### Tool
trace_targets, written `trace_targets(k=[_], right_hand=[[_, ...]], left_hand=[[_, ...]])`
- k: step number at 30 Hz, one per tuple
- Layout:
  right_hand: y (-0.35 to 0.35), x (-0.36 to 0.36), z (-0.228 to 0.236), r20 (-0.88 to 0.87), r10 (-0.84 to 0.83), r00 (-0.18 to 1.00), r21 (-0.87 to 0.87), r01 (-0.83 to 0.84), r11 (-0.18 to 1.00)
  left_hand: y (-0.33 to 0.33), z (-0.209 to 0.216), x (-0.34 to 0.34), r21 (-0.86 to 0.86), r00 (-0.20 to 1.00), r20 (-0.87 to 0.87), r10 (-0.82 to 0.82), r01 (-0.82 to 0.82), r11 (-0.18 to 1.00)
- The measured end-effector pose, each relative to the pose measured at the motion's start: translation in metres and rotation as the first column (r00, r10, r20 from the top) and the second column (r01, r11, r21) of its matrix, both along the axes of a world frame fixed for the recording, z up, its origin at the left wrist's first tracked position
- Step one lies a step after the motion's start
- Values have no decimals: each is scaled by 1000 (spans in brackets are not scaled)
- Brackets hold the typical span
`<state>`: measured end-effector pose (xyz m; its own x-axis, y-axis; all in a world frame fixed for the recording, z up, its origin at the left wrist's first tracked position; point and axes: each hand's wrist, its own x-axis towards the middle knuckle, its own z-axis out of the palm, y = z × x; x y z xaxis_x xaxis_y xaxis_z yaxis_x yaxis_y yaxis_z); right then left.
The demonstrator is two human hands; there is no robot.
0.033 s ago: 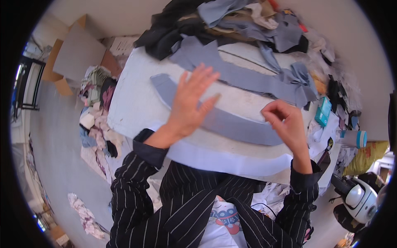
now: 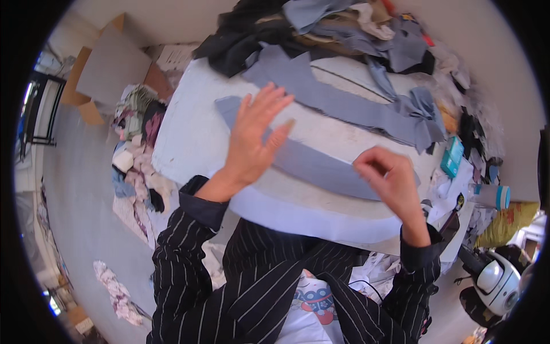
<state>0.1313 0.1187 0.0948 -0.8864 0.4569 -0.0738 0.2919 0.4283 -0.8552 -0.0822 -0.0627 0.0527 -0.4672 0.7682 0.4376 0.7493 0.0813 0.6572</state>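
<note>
A curved blue-grey fabric strip (image 2: 326,172) lies across the white table top (image 2: 189,129). Over its left part is my left hand (image 2: 252,140), open with the fingers spread and the thumb apart. My right hand (image 2: 392,180) is closed at the strip's right part, its thumb and forefinger curled together by the upper edge. Whether cloth is pinched between them is hidden. Along the near table edge runs a white curved strip (image 2: 303,218). Farther back lies a larger blue-grey fabric piece (image 2: 349,109), bunched at its right end.
Dark and grey cloth (image 2: 326,34) is heaped at the back. A teal box (image 2: 452,156) and a clear container with a blue lid (image 2: 492,196) stand at the right. Fabric scraps (image 2: 134,172) and an opened cardboard box (image 2: 109,69) are at the left. A white-and-black machine (image 2: 495,281) stands lower right.
Both hands have shifted slightly left over the strip, and the whole view has moved a little. The strip's left end shows slightly more of itself beside my left hand.
</note>
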Motion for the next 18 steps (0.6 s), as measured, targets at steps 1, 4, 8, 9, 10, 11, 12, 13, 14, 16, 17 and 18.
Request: trace_targets(k=[1, 4, 8, 9, 10, 11, 12, 13, 14, 16, 17, 18], right_hand=[[-25, -7, -3, -4, 121, 993, 13, -121, 993], [-94, -23, -18, -24, 268, 963, 32, -267, 963], [-150, -54, -58, -33, 347, 937, 263, -327, 908], [-155, -60, -62, 10, 338, 941, 318, -323, 891], [-159, -66, -65, 51, 323, 945, 374, -318, 871], [-162, -71, -67, 90, 303, 949, 428, -312, 849], [-163, -71, -71, 72, 299, 952, 436, -299, 849], [-163, -71, -71, 63, 286, 956, 425, -285, 859], [-162, -70, -70, 53, 272, 961, 414, -269, 870], [-159, -72, -66, 40, 237, 971, 449, -229, 863], [-158, -73, -68, 53, 238, 970, 486, -233, 842], [-158, -74, -73, 64, 234, 970, 522, -232, 821]], left_hand=[[-21, -2, -9, 44, 997, 48, 53, -56, 997], [-74, -14, -25, 67, 973, 117, 198, -207, 976], [-127, -36, -17, -3, 941, 107, 321, -322, 947], [-137, -40, -14, -20, 938, 86, 335, -335, 942], [-142, -44, -9, -20, 927, 100, 362, -362, 932], [-146, -48, -4, -32, 930, 88, 358, -356, 934], [-151, -54, 1, -39, 929, 80, 360, -358, 933], [-154, -58, 5, -47, 930, 72, 360, -358, 933], [-155, -60, 10, -67, 932, 6, 363, -362, 930], [-155, -63, 17, -115, 929, -129, 347, -361, 925], [-156, -65, 19, -138, 927, -152, 343, -364, 921], [-155, -67, 20, -160, 926, -176, 335, -363, 918]])
